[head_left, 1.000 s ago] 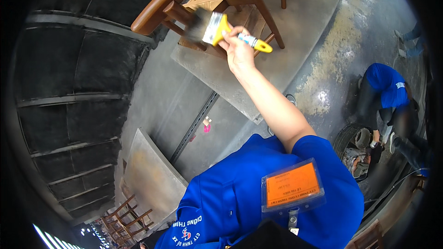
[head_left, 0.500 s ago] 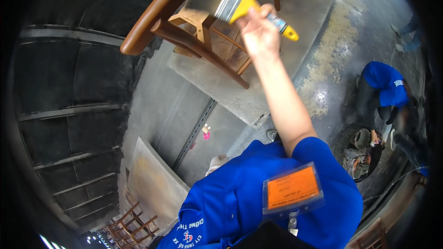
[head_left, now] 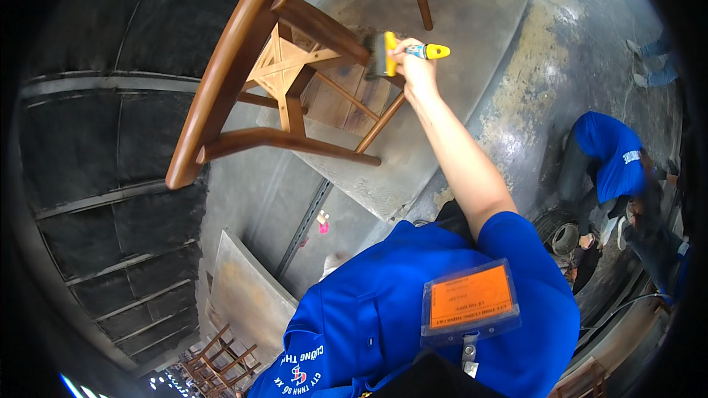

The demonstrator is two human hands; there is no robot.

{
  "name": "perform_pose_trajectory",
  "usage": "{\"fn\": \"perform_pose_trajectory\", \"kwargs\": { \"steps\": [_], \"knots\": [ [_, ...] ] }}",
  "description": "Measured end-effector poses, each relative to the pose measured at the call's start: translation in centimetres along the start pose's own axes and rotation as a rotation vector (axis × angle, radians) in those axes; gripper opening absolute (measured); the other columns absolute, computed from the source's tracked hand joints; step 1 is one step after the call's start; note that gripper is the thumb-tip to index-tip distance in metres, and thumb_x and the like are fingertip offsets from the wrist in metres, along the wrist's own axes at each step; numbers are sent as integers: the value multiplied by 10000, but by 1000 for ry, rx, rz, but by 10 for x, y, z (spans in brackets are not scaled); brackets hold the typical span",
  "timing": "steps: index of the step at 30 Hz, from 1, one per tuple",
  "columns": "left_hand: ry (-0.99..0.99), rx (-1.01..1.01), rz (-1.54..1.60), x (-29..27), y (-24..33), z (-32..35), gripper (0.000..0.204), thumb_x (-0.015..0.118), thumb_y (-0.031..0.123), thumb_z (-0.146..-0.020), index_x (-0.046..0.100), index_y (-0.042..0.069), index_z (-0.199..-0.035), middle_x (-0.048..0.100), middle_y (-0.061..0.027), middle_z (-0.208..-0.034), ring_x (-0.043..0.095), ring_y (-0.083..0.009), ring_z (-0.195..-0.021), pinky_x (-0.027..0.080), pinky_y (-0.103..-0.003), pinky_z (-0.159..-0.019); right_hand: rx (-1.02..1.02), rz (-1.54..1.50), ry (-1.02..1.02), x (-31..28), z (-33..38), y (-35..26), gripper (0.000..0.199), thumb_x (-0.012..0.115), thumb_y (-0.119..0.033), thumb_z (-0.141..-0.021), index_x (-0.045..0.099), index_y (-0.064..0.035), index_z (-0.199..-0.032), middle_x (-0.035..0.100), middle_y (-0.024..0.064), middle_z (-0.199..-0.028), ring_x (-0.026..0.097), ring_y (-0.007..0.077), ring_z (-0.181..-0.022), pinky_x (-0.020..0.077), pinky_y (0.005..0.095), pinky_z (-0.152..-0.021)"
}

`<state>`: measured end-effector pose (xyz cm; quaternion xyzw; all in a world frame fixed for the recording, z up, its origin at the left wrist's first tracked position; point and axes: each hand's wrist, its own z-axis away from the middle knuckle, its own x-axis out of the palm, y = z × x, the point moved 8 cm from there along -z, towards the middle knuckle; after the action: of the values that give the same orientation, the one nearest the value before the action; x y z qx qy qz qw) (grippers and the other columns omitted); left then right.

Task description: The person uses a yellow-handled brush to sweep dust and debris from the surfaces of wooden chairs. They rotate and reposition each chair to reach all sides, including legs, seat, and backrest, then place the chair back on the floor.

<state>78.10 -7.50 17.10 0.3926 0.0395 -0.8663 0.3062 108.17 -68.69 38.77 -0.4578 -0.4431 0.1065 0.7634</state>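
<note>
My right hand (head_left: 417, 66) is closed around the handle of a wide flat paintbrush (head_left: 389, 53), yellow with a dark bristle end. Its bristles lie at the end of one leg of a brown wooden chair (head_left: 291, 140); whether they touch it I cannot tell. The chair is tilted, with a long curved rail on the left, a pale wooden cross brace (head_left: 284, 66) inside the frame, and legs pointing right. The top of the chair runs out of view. My left hand is not in view.
Beneath the chair is a grey board (head_left: 354, 169). Another chair's legs (head_left: 419, 0) stand on it beyond. At right a co-worker in blue (head_left: 608, 151) bends over by a round container (head_left: 566, 238). Dark panels (head_left: 96, 133) line the left; a stacked chair (head_left: 220, 361) stands lower left.
The chair has tipped and shifted down and left. My right hand has moved down slightly, turning the brush so its bristles come to the leg end.
</note>
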Motion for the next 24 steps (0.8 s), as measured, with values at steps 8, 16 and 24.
{"fn": "perform_pose_trajectory", "kwargs": {
  "steps": [8, 16, 24],
  "knots": [
    [632, 800, 721, -228, 372, 104, 564, 766, 245, -977, 525, -47, -1395, 629, -182, -1355, 607, -221, -1209, 487, -397, -1063, 385, 54, 188, -116, -38, 50, 215, 653, 82, -874, 592, -109, -949, 689, 79, -969, 736, 253, -878, 631, 412, -739],
    [771, 892, 1393, -297, 490, 167, 306, 727, 294, -1005, 563, 77, -865, 545, -26, -721, 545, -150, -651, 566, -372, -757, 339, -155, -19, -101, -58, -13, 216, 643, 105, -879, 570, -93, -929, 673, 101, -988, 722, 255, -935, 622, 425, -779],
    [832, 700, 1413, -346, 507, 200, 321, 747, 330, -1000, 626, 33, -994, 457, 10, -684, 451, -119, -602, 586, -406, -847, 449, -338, -278, -106, -64, -12, 250, 693, 77, -895, 542, -119, -862, 675, 79, -1007, 706, 235, -940, 609, 379, -814]
  ]
}}
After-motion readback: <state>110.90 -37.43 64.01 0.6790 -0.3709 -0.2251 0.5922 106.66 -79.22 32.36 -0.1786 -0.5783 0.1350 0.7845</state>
